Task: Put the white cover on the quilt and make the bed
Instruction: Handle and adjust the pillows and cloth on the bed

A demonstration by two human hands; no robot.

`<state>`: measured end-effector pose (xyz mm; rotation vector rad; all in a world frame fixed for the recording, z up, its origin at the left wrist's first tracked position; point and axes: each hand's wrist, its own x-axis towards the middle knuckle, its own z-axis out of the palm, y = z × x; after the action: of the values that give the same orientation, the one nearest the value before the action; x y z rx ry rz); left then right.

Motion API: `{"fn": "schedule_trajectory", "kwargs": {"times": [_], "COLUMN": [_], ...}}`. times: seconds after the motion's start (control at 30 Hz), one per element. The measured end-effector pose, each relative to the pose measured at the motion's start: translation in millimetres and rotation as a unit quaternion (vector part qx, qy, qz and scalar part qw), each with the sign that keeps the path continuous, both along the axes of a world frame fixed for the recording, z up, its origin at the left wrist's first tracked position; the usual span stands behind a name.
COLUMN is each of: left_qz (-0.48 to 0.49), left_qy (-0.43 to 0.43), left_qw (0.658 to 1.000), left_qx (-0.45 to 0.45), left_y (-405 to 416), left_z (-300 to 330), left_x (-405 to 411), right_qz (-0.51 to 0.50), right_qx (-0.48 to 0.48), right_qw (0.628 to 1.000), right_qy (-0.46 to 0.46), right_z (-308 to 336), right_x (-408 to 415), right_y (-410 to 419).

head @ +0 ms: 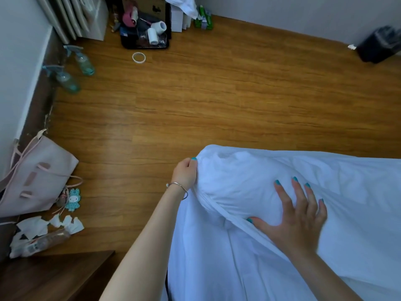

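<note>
One white cover (pixel 249 174) with the quilt bulging inside it, lying across the bed at lower right, its corner hanging out over the wood floor (pixel 217 94). Two hands on it. Left hand (pixel 185 173), one bracelet (pixel 178 187) at the wrist, grip pinching the cover's corner edge, fingers curled round the fabric. Right hand (pixel 297 211) flat on the stuffed bulge, grip spread, five fingers fanned and pressing down, teal nails.

Floor count: two spray bottles (pixel 73 68) near the left wall, one tape ring (pixel 138 57) loose just in front of one black tray (pixel 144 38) of bottles and rolls, one black bin (pixel 379 44) in the far right corner. One pink tote bag (pixel 36 174) at left with one blue bunny charm (pixel 72 199) beside it. A heap of crumpled white paper (pixel 43 229) below the bag, pieces too jumbled to count.
</note>
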<state>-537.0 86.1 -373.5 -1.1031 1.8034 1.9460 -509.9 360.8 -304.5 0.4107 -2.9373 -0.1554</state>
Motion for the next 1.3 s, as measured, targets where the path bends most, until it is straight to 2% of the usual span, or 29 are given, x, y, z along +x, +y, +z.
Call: {"fn": "schedule_trajectory", "kwargs": {"times": [0.03, 0.1, 0.17, 0.23, 0.3, 0.37, 0.47, 0.5, 0.53, 0.6, 0.7, 0.77, 0.9, 1.03, 1.1, 1.2, 1.3], "left_qz": [0.084, 0.146, 0.126, 0.134, 0.157, 0.149, 0.029, -0.007, -0.034, -0.036, 0.029, 0.041, 0.032, 0.050, 0.024, 0.010, 0.072], "left_qy": [0.021, 0.050, 0.043, 0.005, -0.051, -0.080, -0.046, -0.025, -0.017, -0.018, -0.041, -0.045, -0.041, -0.035, -0.055, -0.067, -0.021], "left_qw": [0.988, 0.922, 0.876, 0.858, 0.857, 0.897, 0.982, 0.992, 0.992, 0.981, 0.940, 0.926, 0.948, 0.977, 0.983, 0.971, 0.950], "left_qx": [0.128, 0.355, 0.464, 0.496, 0.488, 0.409, 0.181, 0.127, 0.119, 0.191, 0.339, 0.373, 0.315, 0.206, 0.174, 0.230, 0.302], "left_y": [4, 11, 23, 34, 32, 22, -3, -10, -14, -15, 4, 18, 24, 4, -2, 3, 18], "left_z": [5, 12, 22, 13, -3, -19, -23, -21, -18, -13, 3, 19, 22, 0, 3, 15, 19], "left_x": [-1, 2, 14, 36, 53, 50, 25, 18, 14, 11, 14, 12, 3, 9, 18, 54, 85], "right_qz": [-0.002, -0.007, -0.007, 0.003, 0.017, 0.021, 0.006, 0.003, 0.001, 0.000, -0.006, -0.017, -0.020, -0.010, -0.013, -0.014, -0.011], "right_qx": [-0.002, -0.016, -0.039, -0.033, -0.016, -0.007, -0.011, -0.012, -0.012, -0.009, -0.012, -0.021, -0.018, -0.010, -0.019, -0.027, -0.029], "right_qw": [1.000, 1.000, 0.999, 0.999, 0.999, 1.000, 1.000, 1.000, 1.000, 1.000, 1.000, 1.000, 1.000, 1.000, 1.000, 0.999, 0.999], "right_qy": [0.000, 0.004, 0.014, 0.019, 0.030, 0.021, 0.001, 0.000, 0.001, 0.001, 0.004, 0.004, 0.002, 0.001, 0.010, 0.019, 0.024], "right_z": [0, 2, 4, 3, -1, -2, -1, -1, -1, 0, 3, 3, 2, -1, -2, -1, 1], "right_x": [0, 4, 12, 21, 25, 21, 20, 22, 23, 23, 24, 27, 25, 22, 22, 23, 24], "right_y": [1, 5, 10, 14, 13, 9, 5, 6, 5, 5, 7, 7, 6, 7, 6, 6, 3]}}
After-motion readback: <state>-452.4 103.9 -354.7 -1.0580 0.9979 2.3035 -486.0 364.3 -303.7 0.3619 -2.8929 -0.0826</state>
